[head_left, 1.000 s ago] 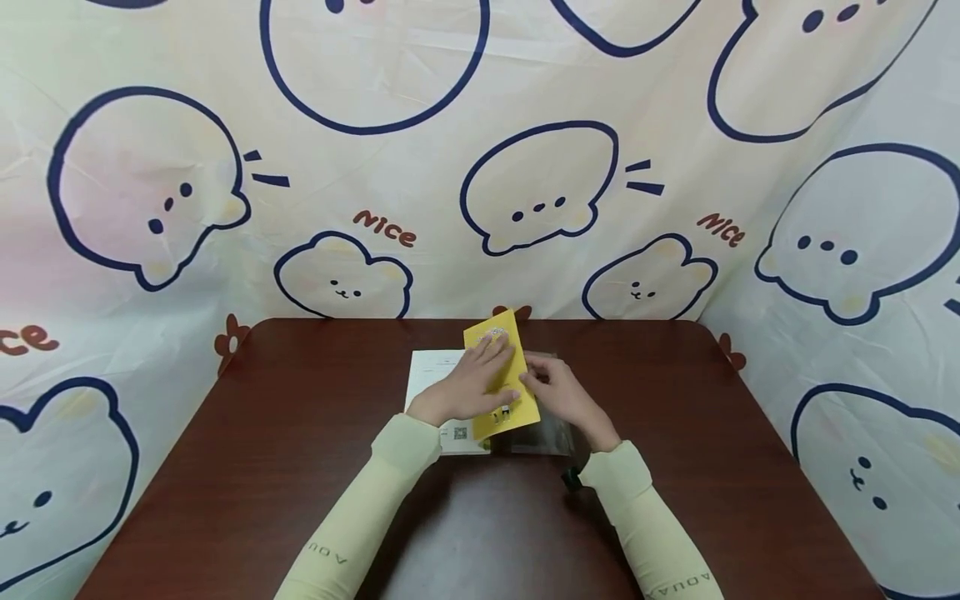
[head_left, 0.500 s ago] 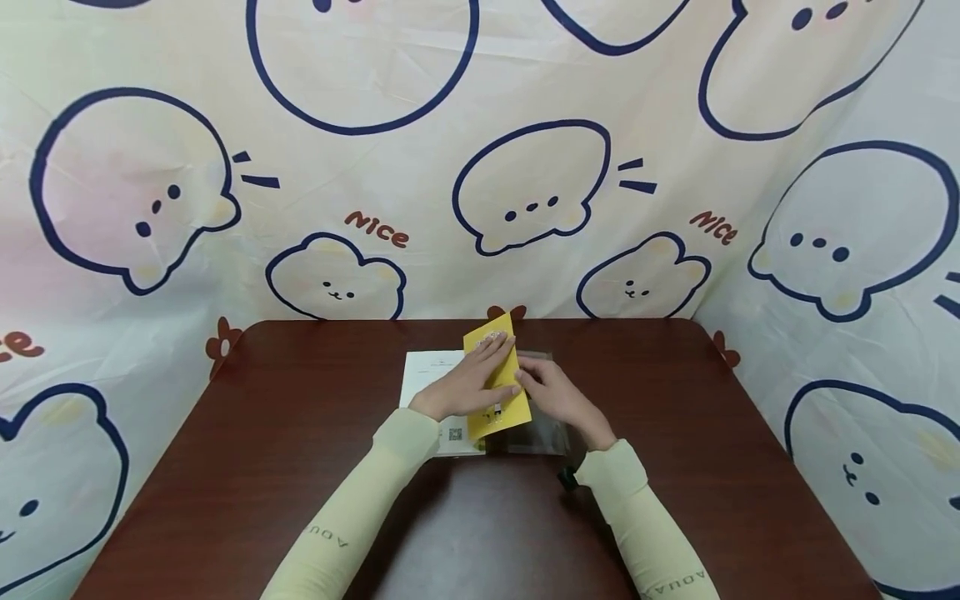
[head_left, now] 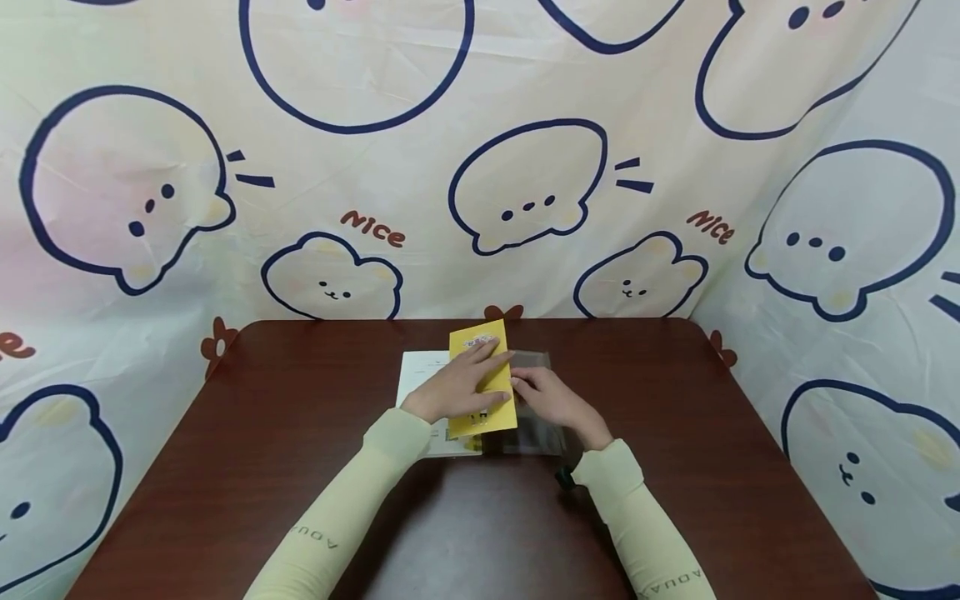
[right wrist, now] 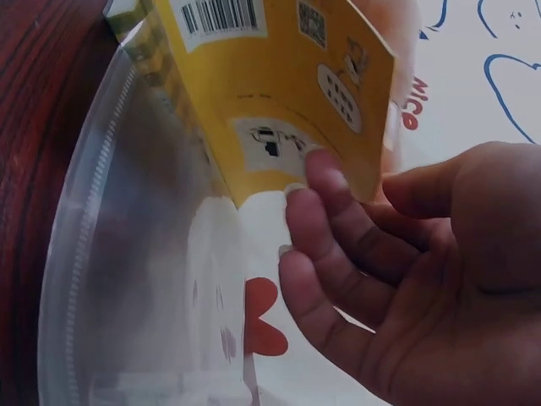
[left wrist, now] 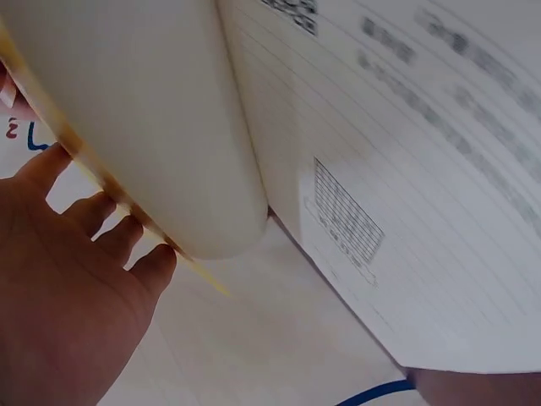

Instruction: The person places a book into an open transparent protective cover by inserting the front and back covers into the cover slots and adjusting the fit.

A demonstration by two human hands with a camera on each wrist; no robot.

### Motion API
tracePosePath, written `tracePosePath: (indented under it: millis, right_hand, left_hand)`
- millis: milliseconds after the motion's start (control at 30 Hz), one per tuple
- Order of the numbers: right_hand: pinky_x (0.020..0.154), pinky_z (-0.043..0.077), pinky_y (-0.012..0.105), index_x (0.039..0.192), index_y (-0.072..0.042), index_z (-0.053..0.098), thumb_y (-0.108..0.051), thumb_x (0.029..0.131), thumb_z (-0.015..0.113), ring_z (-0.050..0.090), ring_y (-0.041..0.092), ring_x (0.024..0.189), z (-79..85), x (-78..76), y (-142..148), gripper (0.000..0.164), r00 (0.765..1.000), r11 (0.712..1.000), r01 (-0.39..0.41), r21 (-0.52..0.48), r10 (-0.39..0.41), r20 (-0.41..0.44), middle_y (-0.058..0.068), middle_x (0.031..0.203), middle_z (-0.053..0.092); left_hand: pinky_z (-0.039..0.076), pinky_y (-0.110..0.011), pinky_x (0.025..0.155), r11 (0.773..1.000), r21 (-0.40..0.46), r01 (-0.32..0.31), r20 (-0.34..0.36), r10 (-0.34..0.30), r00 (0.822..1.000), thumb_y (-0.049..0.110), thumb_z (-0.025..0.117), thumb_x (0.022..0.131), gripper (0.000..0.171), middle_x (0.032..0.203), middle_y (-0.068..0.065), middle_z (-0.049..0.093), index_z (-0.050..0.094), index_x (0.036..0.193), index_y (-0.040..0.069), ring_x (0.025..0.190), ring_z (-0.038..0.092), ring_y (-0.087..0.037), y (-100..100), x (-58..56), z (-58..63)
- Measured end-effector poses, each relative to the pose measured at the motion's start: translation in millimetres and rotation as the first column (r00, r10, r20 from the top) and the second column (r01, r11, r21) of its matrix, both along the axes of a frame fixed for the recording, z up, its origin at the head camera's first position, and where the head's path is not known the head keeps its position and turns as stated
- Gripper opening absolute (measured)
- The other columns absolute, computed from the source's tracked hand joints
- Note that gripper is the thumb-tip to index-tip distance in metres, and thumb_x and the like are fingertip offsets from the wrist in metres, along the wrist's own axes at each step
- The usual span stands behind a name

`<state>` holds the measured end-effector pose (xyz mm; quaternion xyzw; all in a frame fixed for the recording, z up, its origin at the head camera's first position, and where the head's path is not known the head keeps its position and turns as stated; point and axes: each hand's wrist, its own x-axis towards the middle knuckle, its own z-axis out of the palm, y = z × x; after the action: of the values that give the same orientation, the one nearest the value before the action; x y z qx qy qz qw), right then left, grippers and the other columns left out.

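Observation:
A notebook with white lined pages (left wrist: 456,254) lies spread on the table, its yellow cover (head_left: 498,415) raised at an angle. My left hand (head_left: 459,387) lies across the cover with its fingers extended. In the left wrist view, those fingertips press along the cover's outer face, and a blank white sheet (left wrist: 169,110) bows behind it. My right hand (head_left: 553,398) pinches the cover's right edge between thumb and fingers. A barcode (right wrist: 221,15) shows on the cover in the right wrist view. Below it is a clear plastic book jacket (right wrist: 110,228) with a stitched-looking seam.
The dark brown wooden table (head_left: 300,483) extends on all sides of the notebook. A pale curtain (head_left: 427,192) with cartoon drawings hangs behind the table and along its sides. A dark band (head_left: 566,477) sits at the right wrist.
The yellow cover has shifted left and turned more upright in the head view, with my left hand on it. My right hand has followed along its edge. The view itself drifts slightly.

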<state>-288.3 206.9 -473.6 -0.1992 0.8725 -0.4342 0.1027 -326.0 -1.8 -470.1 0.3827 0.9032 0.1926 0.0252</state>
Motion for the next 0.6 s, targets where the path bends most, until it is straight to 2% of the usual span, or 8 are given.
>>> tracePosePath:
  millis: [67,267,433,500,600]
  right_hand:
    - [0.061,0.045,0.03,0.134,-0.009,0.055,-0.02,0.105,0.038,0.054,0.029,0.07,0.3,-0.8,2.6,0.035,1.0,0.999,0.016,0.036,-0.016,0.007,0.017,0.091,0.065]
    - [0.069,0.046,0.031,0.138,-0.003,0.051,-0.014,0.104,0.04,0.061,0.031,0.087,-0.3,-2.0,14.8,0.037,0.996,0.993,0.085,0.088,-0.086,0.014,0.014,0.094,0.068]
    - [0.068,0.047,0.031,0.134,-0.002,0.054,-0.011,0.102,0.043,0.06,0.026,0.083,-2.7,-3.0,20.3,0.035,0.996,0.991,0.086,0.1,-0.088,0.014,0.013,0.095,0.068]
    - [0.069,0.048,0.031,0.133,-0.002,0.055,-0.012,0.102,0.045,0.06,0.023,0.084,-3.9,-3.6,21.8,0.035,0.996,0.99,0.091,0.106,-0.092,0.006,0.012,0.099,0.069]
    - [0.077,0.052,0.033,0.132,-0.004,0.057,-0.015,0.1,0.05,0.062,0.018,0.094,-6.2,-5.0,23.1,0.035,0.995,0.989,0.099,0.112,-0.098,-0.018,0.012,0.114,0.067]
  left_hand:
    - [0.019,-0.044,0.119,1.0,-0.015,0.002,-0.011,-0.002,1.0,0.062,0.044,0.092,0.071,0.162,-0.001,0.016,0.028,0.152,0.03,0.15,0.013,-0.024,-2.0,-1.0,-1.0]
    - [0.019,-0.046,0.119,0.997,-0.081,0.007,-0.018,-0.008,1.0,0.064,0.043,0.091,0.075,0.161,-0.004,0.019,0.026,0.153,0.026,0.149,0.016,-0.026,-6.7,-2.1,-3.4]
    - [0.018,-0.044,0.119,0.991,-0.135,-0.005,-0.007,0.004,1.0,0.066,0.042,0.091,0.08,0.161,-0.003,0.019,0.024,0.154,0.021,0.149,0.016,-0.025,-9.8,-2.1,-5.9]
    - [0.018,-0.044,0.119,0.987,-0.157,-0.011,-0.011,0.009,1.0,0.066,0.042,0.091,0.08,0.161,-0.003,0.021,0.025,0.154,0.02,0.149,0.017,-0.025,-10.4,-2.3,-7.2]
    - [0.018,-0.045,0.119,0.982,-0.187,-0.015,-0.026,0.01,1.0,0.066,0.042,0.091,0.079,0.16,-0.003,0.023,0.028,0.153,0.018,0.149,0.018,-0.025,-10.6,-2.8,-9.6]
